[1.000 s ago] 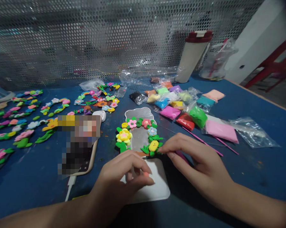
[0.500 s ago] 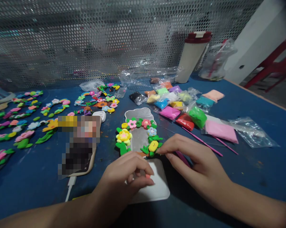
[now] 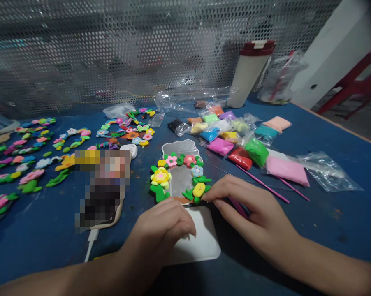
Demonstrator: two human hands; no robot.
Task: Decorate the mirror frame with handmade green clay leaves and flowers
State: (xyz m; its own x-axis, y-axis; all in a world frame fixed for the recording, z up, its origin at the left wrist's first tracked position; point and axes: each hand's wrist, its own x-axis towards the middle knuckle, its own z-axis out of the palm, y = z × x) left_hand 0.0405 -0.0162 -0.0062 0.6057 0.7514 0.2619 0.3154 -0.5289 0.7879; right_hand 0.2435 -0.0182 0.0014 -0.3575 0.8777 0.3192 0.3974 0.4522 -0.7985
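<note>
A small mirror (image 3: pixel 181 181) lies flat, its frame covered with clay flowers and green leaves. At its lower right corner a yellow clay piece with a face (image 3: pixel 199 189) sits among leaves. My right hand (image 3: pixel 250 205) rests beside that corner, fingertips touching the green clay edge, thumb apart from the index finger. A magenta tool (image 3: pixel 237 206) shows partly under this hand; whether it is held I cannot tell. My left hand (image 3: pixel 167 230) is closed above a white board (image 3: pixel 205 242), just below the mirror. Its curled fingers hide the small coral clay bit seen there earlier.
A phone (image 3: pixel 107 193) on a charging cable lies left, with several clay-flower frames (image 3: pixel 73 139) beyond it. Bagged coloured clay (image 3: pixel 221 146), pink sticks (image 3: pixel 262 183) and a plastic bag (image 3: pixel 329 170) lie right. A tumbler (image 3: pixel 250 74) stands by the perforated metal panel (image 3: pixel 126 53).
My left fingers have curled further inward, and the coral clay bit between them has gone out of sight. My right hand has barely moved beside the mirror.
</note>
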